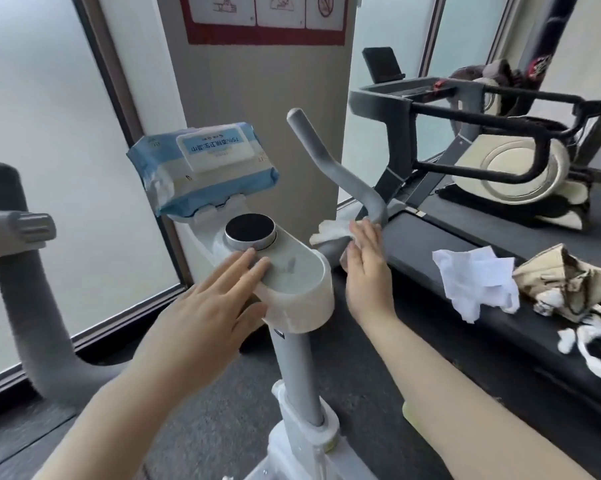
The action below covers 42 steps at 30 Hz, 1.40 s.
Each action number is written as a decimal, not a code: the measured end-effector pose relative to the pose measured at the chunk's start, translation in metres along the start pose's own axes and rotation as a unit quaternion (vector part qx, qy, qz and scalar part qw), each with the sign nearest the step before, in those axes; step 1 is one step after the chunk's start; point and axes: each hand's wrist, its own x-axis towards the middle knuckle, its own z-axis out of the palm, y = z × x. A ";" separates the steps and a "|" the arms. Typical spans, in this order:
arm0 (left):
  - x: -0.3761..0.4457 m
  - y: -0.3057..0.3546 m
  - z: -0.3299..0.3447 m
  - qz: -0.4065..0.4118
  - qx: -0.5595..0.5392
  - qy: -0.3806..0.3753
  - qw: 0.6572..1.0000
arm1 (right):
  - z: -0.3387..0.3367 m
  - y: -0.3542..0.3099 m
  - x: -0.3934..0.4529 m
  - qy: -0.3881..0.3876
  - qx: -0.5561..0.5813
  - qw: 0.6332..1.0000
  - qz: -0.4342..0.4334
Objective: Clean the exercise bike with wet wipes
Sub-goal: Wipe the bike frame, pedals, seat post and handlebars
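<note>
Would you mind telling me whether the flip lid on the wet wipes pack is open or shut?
Shut. The white lid lies flat against the blue wet wipes pack, with no wipe poking out.

A small gym or fitness room. A white exercise bike [294, 271] fills the centre of the frame, a treadmill [465, 237] runs along the right side, and another trainer with a pale flywheel [513, 168] stands at upper right. Frosted windows [50, 133] line the left, and a red-bordered instruction sign [264, 19] hangs at top centre.
</note>
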 end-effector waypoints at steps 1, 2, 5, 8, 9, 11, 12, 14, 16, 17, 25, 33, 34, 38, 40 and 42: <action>-0.010 -0.001 -0.003 -0.031 0.015 -0.003 0.999 | 0.011 -0.014 -0.018 0.012 0.067 0.997 0.033; -0.018 -0.001 -0.006 -0.062 0.027 0.000 0.998 | 0.020 -0.029 -0.039 0.032 0.131 0.988 0.069; -0.033 0.004 -0.010 -0.131 0.061 0.010 0.989 | 0.032 -0.064 -0.098 0.091 0.273 0.932 0.222; -0.033 0.007 -0.010 -0.143 0.082 0.005 0.986 | 0.024 -0.081 -0.114 0.094 0.324 0.895 0.292; -0.032 0.007 -0.009 -0.148 0.088 0.001 0.985 | 0.017 -0.083 -0.108 0.086 0.372 0.866 0.324; -0.032 0.008 -0.009 -0.152 0.101 -0.001 0.983 | 0.000 -0.088 -0.093 0.059 0.473 0.790 0.386; -0.032 0.008 -0.009 -0.152 0.105 -0.005 0.983 | -0.007 -0.089 -0.089 0.041 0.503 0.761 0.407; -0.031 0.009 -0.009 -0.150 0.098 -0.010 0.984 | -0.014 -0.090 -0.089 0.027 0.536 0.723 0.435; -0.030 0.008 -0.009 -0.151 0.091 -0.009 0.984 | -0.018 -0.089 -0.091 0.035 0.551 0.699 0.455; -0.029 0.008 -0.008 -0.151 0.090 -0.007 0.984 | -0.021 -0.085 -0.091 0.034 0.557 0.689 0.463; -0.035 0.005 -0.003 -0.135 0.131 0.046 0.981 | -0.020 -0.027 -0.109 0.075 0.262 0.915 0.297; -0.086 -0.022 0.006 -0.020 0.165 0.205 0.964 | 0.057 0.026 -0.166 -0.045 -0.022 0.994 -0.094; -0.092 -0.028 0.004 -0.023 0.149 0.212 0.966 | 0.060 0.035 -0.165 -0.036 -0.056 0.987 -0.145; -0.104 -0.042 0.000 -0.031 0.102 0.212 0.971 | 0.051 0.058 -0.137 -0.074 -0.241 0.887 -0.386; -0.103 -0.043 0.001 -0.031 0.096 0.207 0.973 | 0.044 0.049 -0.108 -0.133 -0.331 0.809 -0.467; -0.103 -0.043 0.001 -0.033 0.083 0.207 0.974 | 0.041 0.042 -0.084 -0.191 -0.416 0.718 -0.524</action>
